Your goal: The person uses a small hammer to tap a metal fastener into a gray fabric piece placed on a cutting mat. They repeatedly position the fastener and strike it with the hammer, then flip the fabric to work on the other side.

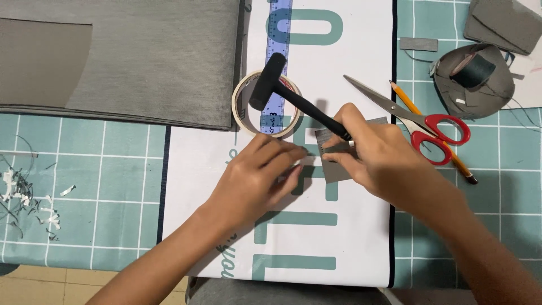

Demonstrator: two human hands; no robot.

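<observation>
Nearest, both forearms reach in over a white sheet with teal lettering that lies on the teal gridded cutting mat covering the table. The left hand rests palm down on the sheet, its fingers curled and pressing near the left edge of a small grey fabric piece; its grip holds nothing. Just right of it, the right hand closes its grip around the handle of a black hammer and also lies on the fabric piece. The hammer slants far and left, its head over a roll of masking tape and a blue ruler. Right of the hands lie red-handled scissors across a yellow pencil. Far left is folded grey fabric; far right, grey scraps around a dark thread spool. Paper trimmings lie near left.
</observation>
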